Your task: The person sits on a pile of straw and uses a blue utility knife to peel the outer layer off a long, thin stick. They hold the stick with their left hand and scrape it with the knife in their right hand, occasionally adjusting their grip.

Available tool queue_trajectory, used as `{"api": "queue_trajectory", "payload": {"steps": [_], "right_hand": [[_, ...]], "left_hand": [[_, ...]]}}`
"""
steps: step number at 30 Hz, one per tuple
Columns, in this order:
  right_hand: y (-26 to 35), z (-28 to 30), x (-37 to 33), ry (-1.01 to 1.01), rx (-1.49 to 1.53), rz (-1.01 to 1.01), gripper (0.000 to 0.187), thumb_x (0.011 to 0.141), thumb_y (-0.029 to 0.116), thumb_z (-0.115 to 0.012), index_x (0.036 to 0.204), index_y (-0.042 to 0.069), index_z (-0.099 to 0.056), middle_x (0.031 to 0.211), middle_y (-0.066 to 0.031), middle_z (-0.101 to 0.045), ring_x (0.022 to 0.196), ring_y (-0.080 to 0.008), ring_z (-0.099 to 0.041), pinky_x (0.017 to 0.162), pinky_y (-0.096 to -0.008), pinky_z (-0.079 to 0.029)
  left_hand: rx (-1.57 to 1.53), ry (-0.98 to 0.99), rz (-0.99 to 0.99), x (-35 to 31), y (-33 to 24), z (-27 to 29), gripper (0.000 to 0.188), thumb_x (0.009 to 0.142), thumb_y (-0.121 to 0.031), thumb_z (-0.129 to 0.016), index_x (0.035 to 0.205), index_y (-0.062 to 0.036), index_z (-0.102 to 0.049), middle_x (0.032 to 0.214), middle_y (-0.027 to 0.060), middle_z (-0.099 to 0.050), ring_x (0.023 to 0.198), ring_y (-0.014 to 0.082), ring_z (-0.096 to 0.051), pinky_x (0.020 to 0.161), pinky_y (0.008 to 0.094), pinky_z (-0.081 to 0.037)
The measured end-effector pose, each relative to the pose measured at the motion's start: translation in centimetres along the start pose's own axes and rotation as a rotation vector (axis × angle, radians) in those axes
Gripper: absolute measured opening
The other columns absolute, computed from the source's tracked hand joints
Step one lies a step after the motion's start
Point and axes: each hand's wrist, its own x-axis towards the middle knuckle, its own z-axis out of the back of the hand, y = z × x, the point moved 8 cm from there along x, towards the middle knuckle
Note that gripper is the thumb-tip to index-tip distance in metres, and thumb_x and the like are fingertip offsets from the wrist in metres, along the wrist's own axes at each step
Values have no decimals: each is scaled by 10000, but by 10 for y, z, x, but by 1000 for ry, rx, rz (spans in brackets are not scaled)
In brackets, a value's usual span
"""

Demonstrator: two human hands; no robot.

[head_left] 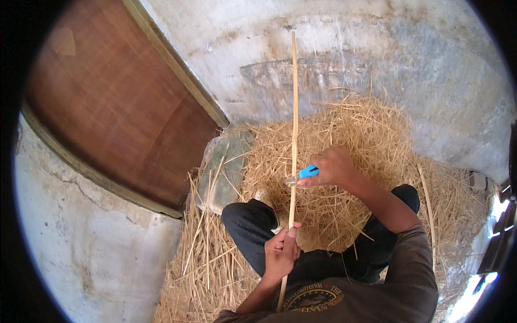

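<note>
Fingers of the left hand (pixel 281 254) pinch a long pale wood-like strip (pixel 294 113); the right hand (pixel 331 166) grips a blue-handled metal tool (pixel 308 171) across it.

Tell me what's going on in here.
A person sits with knees bent among pale shavings, working on a long, thin, pale strip. The left hand grips the strip close to the person's body. The right hand holds a blue-handled tool, its metal end at the strip farther along. Beyond the tool, the strip points away toward the stained wall.
</note>
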Motion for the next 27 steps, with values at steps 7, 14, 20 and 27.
{"api": "queue_trajectory", "payload": {"steps": [7,14,20,27], "right_hand": [[-68,-37,3,-32,-101,-5,754,617,871,-493,517,124,-528,412,-15,-407,370,-196,-438,411,-355,-337],[-108,-70,-8,197,-111,-103,768,598,875,-489,530,112,-548,453,-23,-456,409,-193,-458,455,-359,-354],[-267,-54,-88,-60,537,-1234,636,877,601,-460,701,19,-644,584,-99,-611,550,-259,-591,584,-439,-469],[-36,-21,-5,242,138,-354,639,779,692,-549,779,63,-660,548,-90,-555,507,-210,-578,514,-368,-473]], "left_hand": [[90,11,36,11,14,6,281,996,-181,-460,1190,-1,-555,534,-74,-366,440,11,-321,415,206,-271],[148,30,71,11,26,21,276,997,-171,-455,1190,-9,-568,550,-86,-367,447,3,-307,414,195,-250],[246,-65,76,-28,-1,58,295,993,-210,-456,1164,5,-564,519,-81,-382,410,15,-327,401,204,-279],[149,-140,-85,4,-24,42,303,992,-180,-455,1203,18,-545,510,-67,-386,405,18,-336,397,210,-280]]}}
